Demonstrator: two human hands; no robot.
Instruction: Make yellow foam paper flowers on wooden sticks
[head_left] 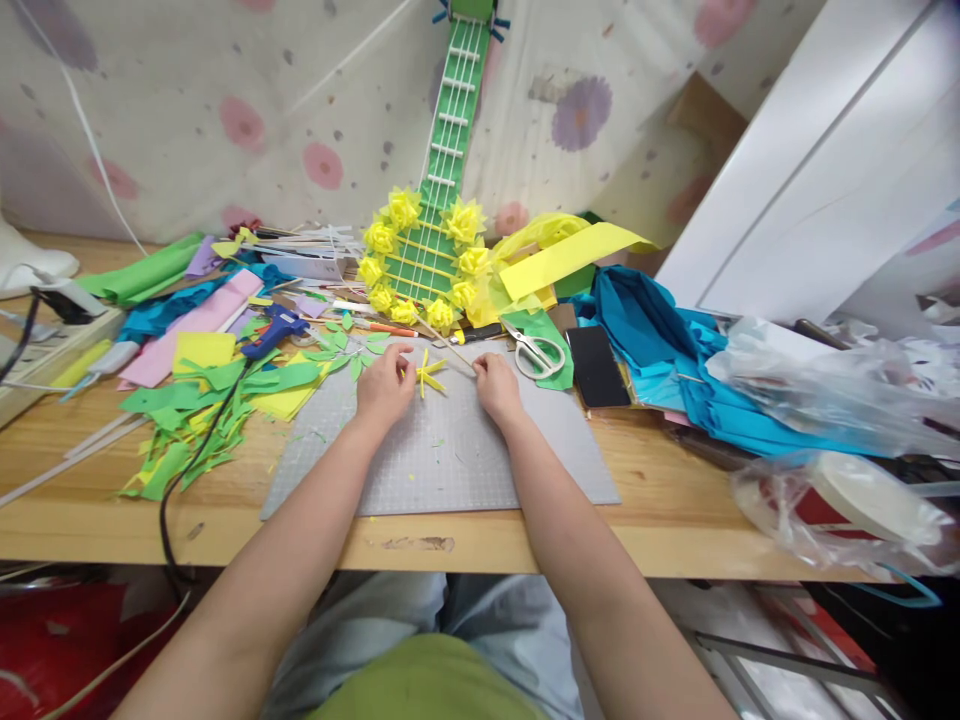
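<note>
Over the grey cutting mat (442, 470), my left hand (386, 385) has its fingers curled beside a small yellow star-like piece (430, 374); whether they pinch it is too small to tell. My right hand (496, 384) is closed on a thin wooden stick (444, 340) that slants up and left toward the flowers. Behind the hands a green guitar-shaped craft (421, 262) with white strings and yellow paper flowers (465, 222) leans on the wall. White-handled scissors (538, 356) lie to the right of my right hand.
Green paper scraps (176, 440), a blue glue gun (275, 330) and its black cable lie left. A black phone (598, 367), blue crepe paper (637, 310) and a roll in clear plastic (862, 495) sit right. Yellow paper (574, 258) is behind the scissors.
</note>
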